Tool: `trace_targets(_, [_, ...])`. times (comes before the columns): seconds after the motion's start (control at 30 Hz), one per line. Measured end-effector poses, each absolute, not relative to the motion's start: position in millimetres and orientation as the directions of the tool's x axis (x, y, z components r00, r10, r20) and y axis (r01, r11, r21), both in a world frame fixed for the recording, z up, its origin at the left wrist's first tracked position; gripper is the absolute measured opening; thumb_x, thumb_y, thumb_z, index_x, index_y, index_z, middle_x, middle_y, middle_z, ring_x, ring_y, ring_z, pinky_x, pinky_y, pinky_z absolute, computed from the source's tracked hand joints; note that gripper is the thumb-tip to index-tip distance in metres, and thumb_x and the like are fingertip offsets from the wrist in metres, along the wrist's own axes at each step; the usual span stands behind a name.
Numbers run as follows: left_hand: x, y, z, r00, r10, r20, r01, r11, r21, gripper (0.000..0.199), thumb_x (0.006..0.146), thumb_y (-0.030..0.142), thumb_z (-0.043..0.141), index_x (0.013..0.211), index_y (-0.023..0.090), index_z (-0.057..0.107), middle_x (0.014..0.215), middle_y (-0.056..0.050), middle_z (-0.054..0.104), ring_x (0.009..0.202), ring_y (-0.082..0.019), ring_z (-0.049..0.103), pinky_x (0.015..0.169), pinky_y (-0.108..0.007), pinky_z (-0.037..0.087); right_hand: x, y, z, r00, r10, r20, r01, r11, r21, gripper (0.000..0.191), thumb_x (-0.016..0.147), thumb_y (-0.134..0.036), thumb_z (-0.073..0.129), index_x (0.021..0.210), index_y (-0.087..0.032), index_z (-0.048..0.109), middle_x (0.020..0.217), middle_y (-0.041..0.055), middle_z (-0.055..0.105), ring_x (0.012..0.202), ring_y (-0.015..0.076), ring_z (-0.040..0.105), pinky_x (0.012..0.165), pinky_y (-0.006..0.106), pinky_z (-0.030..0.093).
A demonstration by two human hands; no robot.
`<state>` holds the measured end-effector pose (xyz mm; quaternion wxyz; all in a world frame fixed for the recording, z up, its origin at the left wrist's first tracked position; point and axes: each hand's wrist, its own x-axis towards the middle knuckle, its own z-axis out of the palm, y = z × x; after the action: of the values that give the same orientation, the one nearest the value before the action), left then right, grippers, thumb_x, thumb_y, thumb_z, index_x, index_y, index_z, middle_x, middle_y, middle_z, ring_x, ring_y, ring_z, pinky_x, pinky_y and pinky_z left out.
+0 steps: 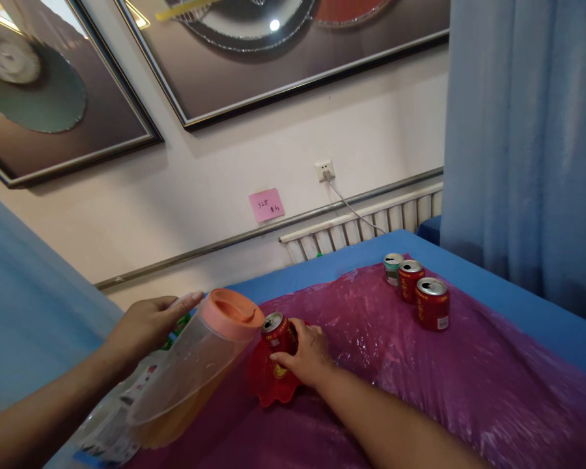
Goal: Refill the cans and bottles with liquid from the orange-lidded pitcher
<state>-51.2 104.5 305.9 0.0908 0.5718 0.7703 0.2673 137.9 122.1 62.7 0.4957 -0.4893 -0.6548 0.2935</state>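
My left hand [149, 322] is closed behind a clear plastic pitcher [195, 365] with an orange lid [229, 309]. The pitcher is tilted to the right, brownish liquid lies along its lower side, and its lid reaches close to the can. Most of the left fingers are hidden behind it. My right hand [310, 348] grips a red drink can [276, 332], opened at the top and leaning slightly left. Under that can is a red wavy-edged dish [273, 387]. I cannot tell whether liquid is flowing between pitcher and can.
Two opened red cans [432, 309] and a green can [393, 270] stand at the back right on purple plastic sheeting [371, 384] over a blue table [332, 264]. Clear plastic packaging [102, 433] lies at the left. A blue curtain [522, 150] hangs at the right.
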Motion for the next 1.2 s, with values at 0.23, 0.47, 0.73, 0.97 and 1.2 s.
trace_targets(0.23, [-50.5,103.6,305.4,-0.353,0.921,0.164,0.827,0.225,0.515,0.045,0.055,0.065,0.07,0.059,0.02,0.068,0.042,0.004,0.036,0.041,-0.012,0.032,0.04,-0.027,0.023,138.6,121.5,63.6,-0.024,0.929,0.369,0.339,0.355,-0.871,0.062,0.065,-0.044,0.087,0.119,-0.026,0.062,0.111,0.0055,0.073,0.098,0.0273,0.066,0.09,0.038,0.043])
trace_targets(0.47, [-51.3,102.9,305.7,-0.365,0.916,0.165,0.823,0.234,0.517,0.044,0.054,0.063,0.072,0.054,0.02,0.064,0.04,0.003,0.036,0.04,-0.013,0.032,0.04,-0.027,0.023,138.3,121.6,63.2,-0.023,0.93,0.366,0.346,0.351,-0.87,0.064,0.065,-0.044,0.087,0.12,-0.026,0.062,0.109,0.0057,0.073,0.098,0.027,0.066,0.089,0.037,0.043])
trace_targets(0.73, [-51.7,103.1,304.8,-0.35,0.922,0.165,0.822,0.218,0.526,0.043,0.056,0.063,0.071,0.057,0.021,0.067,0.041,0.004,0.037,0.04,-0.012,0.032,0.04,-0.026,0.024,138.9,121.9,63.6,-0.024,0.927,0.375,0.342,0.36,-0.868,0.064,0.066,-0.043,0.087,0.121,-0.025,0.061,0.109,0.0061,0.073,0.098,0.0276,0.066,0.09,0.039,0.044])
trace_targets(0.97, [-52.8,104.0,304.4,-0.354,0.921,0.163,0.822,0.223,0.524,0.045,0.055,0.065,0.072,0.057,0.02,0.067,0.042,0.004,0.036,0.041,-0.012,0.032,0.04,-0.027,0.024,138.6,122.0,63.3,-0.023,0.926,0.377,0.343,0.362,-0.867,0.065,0.066,-0.044,0.087,0.122,-0.025,0.061,0.108,0.0063,0.073,0.098,0.0285,0.065,0.09,0.04,0.045])
trace_targets(1.2, [-52.3,103.8,304.7,-0.346,0.926,0.153,0.829,0.226,0.511,0.044,0.056,0.065,0.071,0.052,0.022,0.061,0.04,0.004,0.037,0.039,-0.012,0.032,0.04,-0.027,0.024,138.7,121.5,63.5,-0.038,0.929,0.367,0.357,0.356,-0.864,0.067,0.066,-0.045,0.087,0.124,-0.025,0.06,0.108,0.0058,0.073,0.099,0.0277,0.066,0.091,0.04,0.045])
